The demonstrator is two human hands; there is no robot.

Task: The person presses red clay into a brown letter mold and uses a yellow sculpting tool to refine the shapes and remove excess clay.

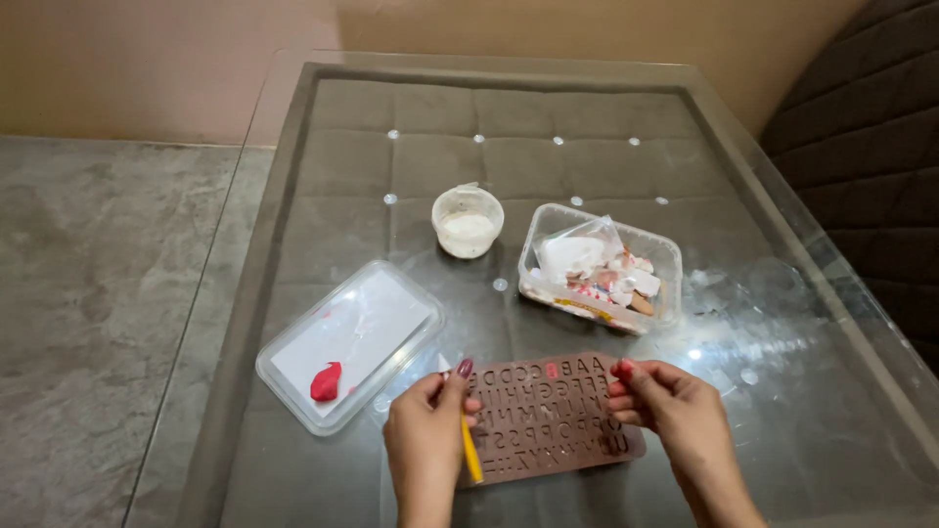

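Fingers [445, 386] of the left hand [427, 430] pinch a thin yellow tool [471, 450] over the brown letter mould [548, 416]. Right hand [675, 406] pinches a red clay bit [624, 370] at the mould's upper edge. One letter looks filled red; the rest seem empty. A red clay lump [327, 381] lies on the plastic lid [391, 308] just left.

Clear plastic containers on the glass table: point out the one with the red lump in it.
It is the flat rectangular lid left of the left hand; the round cup holds white powder, and the deeper tub holds mixed pieces.
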